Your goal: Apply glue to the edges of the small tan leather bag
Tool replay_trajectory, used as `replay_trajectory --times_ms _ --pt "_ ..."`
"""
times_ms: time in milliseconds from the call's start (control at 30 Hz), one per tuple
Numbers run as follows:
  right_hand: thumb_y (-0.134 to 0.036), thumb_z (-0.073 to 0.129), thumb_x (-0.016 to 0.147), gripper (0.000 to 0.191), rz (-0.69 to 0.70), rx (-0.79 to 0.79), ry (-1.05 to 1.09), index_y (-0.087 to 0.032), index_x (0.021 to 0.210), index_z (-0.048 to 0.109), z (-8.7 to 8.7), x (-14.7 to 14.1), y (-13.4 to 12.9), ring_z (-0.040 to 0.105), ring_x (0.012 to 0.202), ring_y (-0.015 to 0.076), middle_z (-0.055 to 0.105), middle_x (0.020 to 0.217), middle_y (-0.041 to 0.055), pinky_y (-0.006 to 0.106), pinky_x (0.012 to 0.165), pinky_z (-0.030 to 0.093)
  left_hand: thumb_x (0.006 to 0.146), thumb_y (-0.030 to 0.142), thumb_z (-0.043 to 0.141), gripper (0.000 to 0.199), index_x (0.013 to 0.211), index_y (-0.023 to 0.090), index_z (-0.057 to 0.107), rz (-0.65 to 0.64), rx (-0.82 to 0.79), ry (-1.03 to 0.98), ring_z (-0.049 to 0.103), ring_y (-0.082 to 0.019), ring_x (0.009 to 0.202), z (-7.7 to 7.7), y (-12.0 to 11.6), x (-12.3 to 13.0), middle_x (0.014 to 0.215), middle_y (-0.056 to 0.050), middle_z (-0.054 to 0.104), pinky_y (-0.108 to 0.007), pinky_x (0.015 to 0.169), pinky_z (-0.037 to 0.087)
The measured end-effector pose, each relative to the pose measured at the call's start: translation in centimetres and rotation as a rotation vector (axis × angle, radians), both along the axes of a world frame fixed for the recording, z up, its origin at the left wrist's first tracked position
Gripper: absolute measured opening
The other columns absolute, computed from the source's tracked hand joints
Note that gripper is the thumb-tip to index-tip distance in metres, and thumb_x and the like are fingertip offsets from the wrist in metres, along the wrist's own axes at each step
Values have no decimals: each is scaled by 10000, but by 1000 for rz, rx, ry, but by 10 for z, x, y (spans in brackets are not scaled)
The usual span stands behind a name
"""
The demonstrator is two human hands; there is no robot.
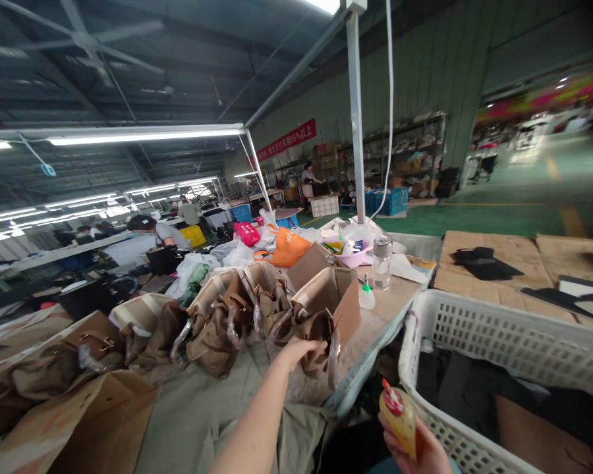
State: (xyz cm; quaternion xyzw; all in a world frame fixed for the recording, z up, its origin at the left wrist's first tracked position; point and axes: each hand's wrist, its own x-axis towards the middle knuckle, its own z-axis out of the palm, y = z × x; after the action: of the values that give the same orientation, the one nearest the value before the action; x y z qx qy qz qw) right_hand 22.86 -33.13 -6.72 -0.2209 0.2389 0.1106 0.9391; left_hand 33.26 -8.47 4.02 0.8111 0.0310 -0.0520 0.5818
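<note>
Right hand [420, 446] was closed round a yellow bottle [404, 428], red tip up. Just right of that grip stood a white basket [504, 319] holding dark pieces [457, 382]. Left hand [299, 351] was at a brown bag [312, 330]; could not tell whether its fingers gripped. Left of it, more brown bags [212, 342]; beyond, a green-capped bottle [367, 299]; farther, an orange bag [290, 247].

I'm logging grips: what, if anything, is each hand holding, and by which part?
The right hand holds a red-topped yellowish squeeze bottle by its body. The left hand is at a brown handbag; whether it grips cannot be told.
</note>
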Motion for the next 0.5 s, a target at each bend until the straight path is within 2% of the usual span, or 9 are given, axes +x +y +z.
replay_trajectory --times_ms 100,233,400,500 --pt "-349 894 451 642 32 -23 -48 -252 1026 627 -8 1 1 671 719 176 711 921 24 213 466 445 640 374 777 521 1105 161 676 -61 -172 3 669 -250 1003 4 7 -13 1111 -86 717 -365 913 511" --pt "-332 895 459 646 66 -21 -65 -237 1034 616 -11 2 5 674 721 183 711 924 43 212 464 431 662 374 780 535 1137 164 653 28 -272 -52 617 -254 1117 4 7 -20 1220 -98 666 -368 994 458" --pt "-343 902 424 606 65 -37 -65 -215 955 639 -4 -1 10 667 672 185 715 841 51 208 442 414 609 336 827 695 1221 126 576 82 -316 -75 615 -274 1112 8 10 -31 1212 -136 663 -374 987 456" --pt "-344 889 457 566 114 -49 -101 -214 955 653 -4 -2 10 662 663 181 721 844 58 212 446 416 615 363 824 850 1337 103 460 183 -243 -173 559 -277 1189 2 20 -51 1301 -169 595 -371 1025 420"
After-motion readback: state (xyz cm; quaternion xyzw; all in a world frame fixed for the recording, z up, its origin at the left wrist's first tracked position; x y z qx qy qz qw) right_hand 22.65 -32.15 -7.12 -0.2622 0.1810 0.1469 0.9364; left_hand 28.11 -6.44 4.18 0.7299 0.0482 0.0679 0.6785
